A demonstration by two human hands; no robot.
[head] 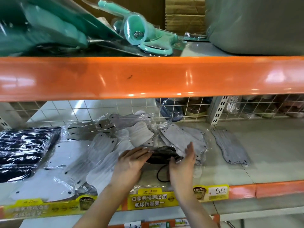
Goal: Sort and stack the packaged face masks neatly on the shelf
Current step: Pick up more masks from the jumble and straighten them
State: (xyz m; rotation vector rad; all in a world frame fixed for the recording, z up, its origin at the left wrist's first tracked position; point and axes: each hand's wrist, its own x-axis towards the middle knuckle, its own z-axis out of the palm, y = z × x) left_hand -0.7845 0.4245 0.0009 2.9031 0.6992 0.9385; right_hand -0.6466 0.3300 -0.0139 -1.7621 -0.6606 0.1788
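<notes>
Head view: both hands were over the middle of the shelf (271,145), working a black mask (164,153) in clear wrap. Left hand (131,159) lay flat on its left end, fingers straight, pressing rather than gripping. Right hand (184,160) stood edge-on at its right end, fingers straight and apart, thumb touching the pack; no clamp from either hand. A black ear loop (162,174) trailed out under the pack toward the shelf front.

White masks (69,162) sprawled left in a loose overlapping heap, grey masks (182,137) lay just behind the hands, one grey mask (230,145) sat apart to the right, and dark packs (24,150) were stacked far left.

Risks, as judgement: slick wrap under flat palms could let the black mask skid into the grey ones and mix colours; the loose loop could snag a finger or a neighbouring pack; the front white packs overhung the yellow label strip (148,200) and a nudge might tip them off.
</notes>
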